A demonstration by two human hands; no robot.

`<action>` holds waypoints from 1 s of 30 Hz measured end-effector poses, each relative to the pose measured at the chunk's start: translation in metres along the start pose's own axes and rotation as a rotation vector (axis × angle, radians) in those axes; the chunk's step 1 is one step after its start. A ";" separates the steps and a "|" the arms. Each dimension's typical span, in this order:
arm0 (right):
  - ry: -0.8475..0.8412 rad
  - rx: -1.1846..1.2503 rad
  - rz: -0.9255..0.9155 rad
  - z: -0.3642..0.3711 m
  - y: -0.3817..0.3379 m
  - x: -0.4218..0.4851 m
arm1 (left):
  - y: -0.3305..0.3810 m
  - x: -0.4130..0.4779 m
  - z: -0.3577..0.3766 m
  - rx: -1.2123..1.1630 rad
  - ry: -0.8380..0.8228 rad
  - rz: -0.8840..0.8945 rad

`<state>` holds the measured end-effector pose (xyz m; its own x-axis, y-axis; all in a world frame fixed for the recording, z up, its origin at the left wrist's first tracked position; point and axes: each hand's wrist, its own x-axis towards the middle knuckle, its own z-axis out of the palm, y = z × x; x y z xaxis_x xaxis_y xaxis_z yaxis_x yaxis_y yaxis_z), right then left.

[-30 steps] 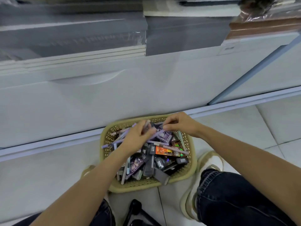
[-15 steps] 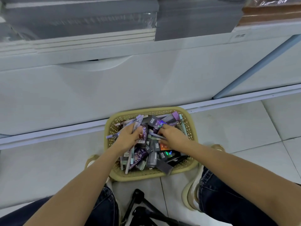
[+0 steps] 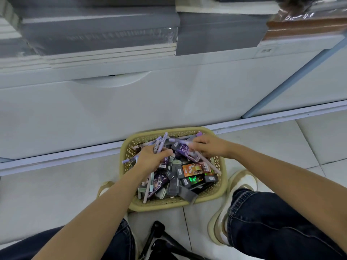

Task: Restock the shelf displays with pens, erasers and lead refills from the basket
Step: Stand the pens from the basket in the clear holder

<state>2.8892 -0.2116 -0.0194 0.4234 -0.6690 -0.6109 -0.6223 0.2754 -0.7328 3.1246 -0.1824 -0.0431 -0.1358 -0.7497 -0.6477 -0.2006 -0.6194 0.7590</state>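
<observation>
A tan woven plastic basket sits on the tiled floor against the shelf base, heaped with dark, purple and orange boxes and loose pens. My left hand grips a bundle of pale purple pens that fan out over the basket's back left. Over the back right of the basket, my right hand pinches one purple pen by its end, just above a purple box.
A white cabinet front with a curved handle cutout rises right behind the basket. Grey wrapped stacks lie on the shelf above. A black tripod stands between my knees, and a shoe lies beside the basket's right side.
My right hand has risen from among the boxes with a purple pen pinched in it. The left hand keeps its pen bundle. The camera has tilted slightly upward.
</observation>
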 end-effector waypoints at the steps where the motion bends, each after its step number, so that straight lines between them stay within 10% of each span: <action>1: 0.031 0.170 -0.023 -0.002 -0.008 -0.004 | 0.006 -0.005 0.006 -0.042 -0.024 -0.011; 5: 0.163 0.511 -0.143 0.005 -0.047 -0.014 | 0.033 -0.027 0.031 -0.182 -0.115 0.066; 12: 0.365 0.431 -0.240 0.017 -0.094 -0.037 | 0.067 -0.063 0.027 -0.358 0.132 0.272; 30: 0.191 0.079 -0.528 -0.009 -0.184 -0.130 | 0.162 -0.173 -0.005 -0.205 0.108 0.743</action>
<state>2.9425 -0.1816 0.1971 0.5328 -0.8408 -0.0960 -0.3041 -0.0844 -0.9489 3.1206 -0.1542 0.1919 -0.0673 -0.9970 0.0378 0.0907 0.0316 0.9954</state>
